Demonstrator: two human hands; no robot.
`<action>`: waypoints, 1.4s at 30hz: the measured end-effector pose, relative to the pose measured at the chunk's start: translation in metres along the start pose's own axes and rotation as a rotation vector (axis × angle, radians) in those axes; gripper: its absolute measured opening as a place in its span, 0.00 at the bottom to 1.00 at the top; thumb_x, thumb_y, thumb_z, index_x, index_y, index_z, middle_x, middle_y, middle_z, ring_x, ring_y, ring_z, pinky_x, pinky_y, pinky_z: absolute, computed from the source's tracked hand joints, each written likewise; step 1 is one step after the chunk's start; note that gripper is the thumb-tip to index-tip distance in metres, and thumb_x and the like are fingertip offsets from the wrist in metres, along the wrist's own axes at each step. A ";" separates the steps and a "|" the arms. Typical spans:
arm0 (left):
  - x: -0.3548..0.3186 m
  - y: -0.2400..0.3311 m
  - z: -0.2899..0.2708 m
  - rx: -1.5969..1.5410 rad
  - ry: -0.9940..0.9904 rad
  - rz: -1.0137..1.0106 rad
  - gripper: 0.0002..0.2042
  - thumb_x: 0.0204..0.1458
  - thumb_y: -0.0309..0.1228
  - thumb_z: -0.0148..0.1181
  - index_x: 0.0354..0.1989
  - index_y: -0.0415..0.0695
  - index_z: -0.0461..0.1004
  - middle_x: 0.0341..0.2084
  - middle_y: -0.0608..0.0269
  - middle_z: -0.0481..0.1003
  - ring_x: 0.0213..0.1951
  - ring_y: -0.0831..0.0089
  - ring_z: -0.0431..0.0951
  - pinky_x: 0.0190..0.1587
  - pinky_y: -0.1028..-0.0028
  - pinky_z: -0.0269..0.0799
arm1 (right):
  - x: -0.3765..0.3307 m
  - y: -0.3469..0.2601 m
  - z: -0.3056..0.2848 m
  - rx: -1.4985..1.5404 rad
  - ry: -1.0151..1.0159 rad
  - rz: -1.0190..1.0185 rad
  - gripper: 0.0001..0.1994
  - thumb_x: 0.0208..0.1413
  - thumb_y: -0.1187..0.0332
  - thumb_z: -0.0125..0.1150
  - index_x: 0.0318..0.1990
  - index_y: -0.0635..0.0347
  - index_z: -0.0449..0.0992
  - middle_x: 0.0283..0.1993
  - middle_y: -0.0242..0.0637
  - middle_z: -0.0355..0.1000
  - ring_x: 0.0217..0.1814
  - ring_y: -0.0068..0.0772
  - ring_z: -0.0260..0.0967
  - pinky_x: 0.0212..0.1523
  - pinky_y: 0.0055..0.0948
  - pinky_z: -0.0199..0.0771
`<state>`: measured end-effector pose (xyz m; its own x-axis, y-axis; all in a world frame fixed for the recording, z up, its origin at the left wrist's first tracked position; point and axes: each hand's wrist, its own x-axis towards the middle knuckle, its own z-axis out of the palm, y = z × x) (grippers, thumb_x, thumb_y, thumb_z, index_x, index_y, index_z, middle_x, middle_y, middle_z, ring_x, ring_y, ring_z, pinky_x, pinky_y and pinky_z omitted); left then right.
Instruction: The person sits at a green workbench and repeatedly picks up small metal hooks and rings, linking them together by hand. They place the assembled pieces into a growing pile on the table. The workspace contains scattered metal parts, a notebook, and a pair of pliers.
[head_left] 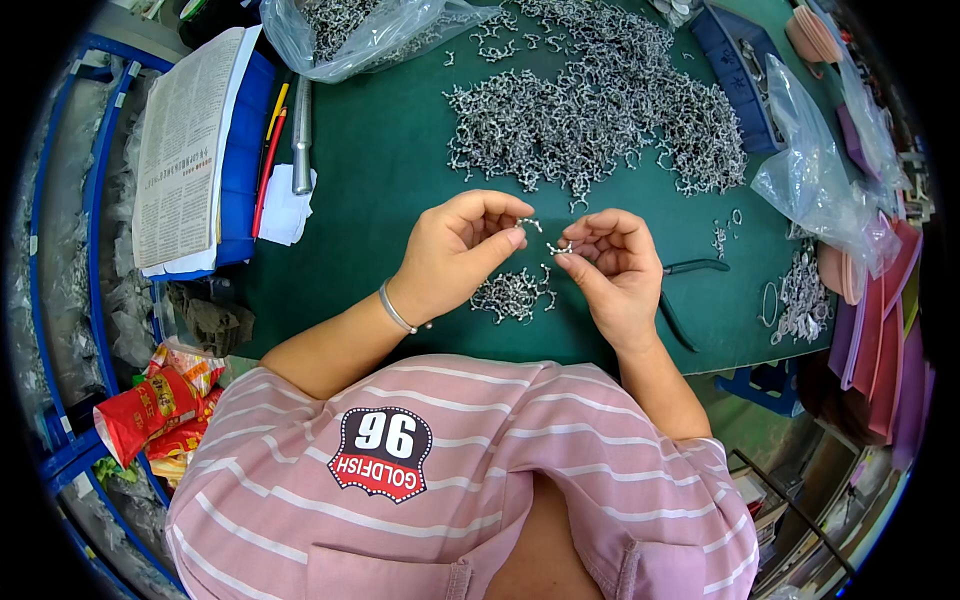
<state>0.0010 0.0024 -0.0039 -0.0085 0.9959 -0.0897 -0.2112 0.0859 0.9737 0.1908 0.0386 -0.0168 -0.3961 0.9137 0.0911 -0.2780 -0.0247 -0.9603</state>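
Observation:
My left hand [458,250] pinches a small silver metal clasp [528,224] between thumb and fingers, a bracelet on its wrist. My right hand [612,262] pinches a second small silver piece [560,247] close beside the first, above the green table mat [380,170]. Under my hands lies a small heap of the same metal parts [512,294]. A large spread of these silver parts [590,110] covers the mat farther away.
Black pliers [682,290] lie right of my right hand. A metal rod [301,135], red and yellow pens and white paper sit at left beside a newspaper on a blue tray [195,150]. Clear plastic bags [815,175] and pink sheets [885,330] lie at right.

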 end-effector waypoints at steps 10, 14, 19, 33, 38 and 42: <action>-0.002 -0.001 -0.007 0.506 -0.290 0.028 0.05 0.44 0.22 0.62 0.31 0.40 0.77 0.27 0.64 0.74 0.27 0.80 0.73 0.28 0.81 0.68 | 0.000 0.001 0.001 -0.046 0.011 -0.042 0.23 0.46 0.88 0.59 0.50 0.65 0.62 0.42 0.38 0.68 0.44 0.26 0.68 0.47 0.26 0.72; -0.004 0.002 -0.004 0.551 -0.273 -0.004 0.04 0.43 0.24 0.64 0.28 0.40 0.77 0.22 0.66 0.74 0.22 0.80 0.72 0.25 0.80 0.67 | 0.002 0.002 0.000 -0.170 0.088 -0.036 0.18 0.49 0.86 0.58 0.47 0.65 0.66 0.40 0.36 0.69 0.41 0.23 0.69 0.45 0.23 0.73; -0.001 0.003 -0.014 0.586 -0.289 0.086 0.04 0.44 0.26 0.66 0.25 0.40 0.78 0.20 0.66 0.72 0.20 0.82 0.69 0.22 0.80 0.64 | 0.010 -0.007 -0.018 -0.677 0.023 -0.037 0.08 0.49 0.84 0.57 0.36 0.64 0.74 0.34 0.35 0.71 0.35 0.26 0.70 0.34 0.22 0.71; -0.002 -0.002 -0.015 0.393 -0.157 0.052 0.06 0.45 0.25 0.67 0.30 0.38 0.77 0.25 0.66 0.73 0.24 0.83 0.71 0.25 0.82 0.66 | 0.010 -0.009 -0.003 -0.776 -0.183 -0.082 0.05 0.48 0.81 0.60 0.32 0.63 0.74 0.35 0.39 0.71 0.36 0.34 0.69 0.35 0.26 0.69; -0.004 -0.008 -0.007 0.296 -0.145 0.140 0.05 0.45 0.22 0.65 0.31 0.39 0.77 0.29 0.63 0.75 0.27 0.79 0.74 0.29 0.80 0.70 | 0.004 -0.007 0.007 -0.654 -0.195 -0.058 0.05 0.48 0.81 0.61 0.33 0.65 0.74 0.33 0.40 0.72 0.34 0.34 0.70 0.36 0.27 0.71; -0.005 -0.011 -0.014 0.352 -0.150 0.171 0.05 0.45 0.20 0.64 0.30 0.39 0.77 0.30 0.62 0.75 0.29 0.77 0.75 0.30 0.79 0.71 | 0.003 -0.006 0.003 -0.671 -0.109 0.031 0.03 0.51 0.79 0.59 0.33 0.66 0.74 0.30 0.42 0.72 0.31 0.39 0.71 0.34 0.29 0.71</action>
<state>-0.0102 -0.0037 -0.0170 0.1333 0.9873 0.0859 0.1277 -0.1031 0.9864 0.1891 0.0400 -0.0102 -0.4910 0.8695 0.0536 0.3241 0.2395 -0.9152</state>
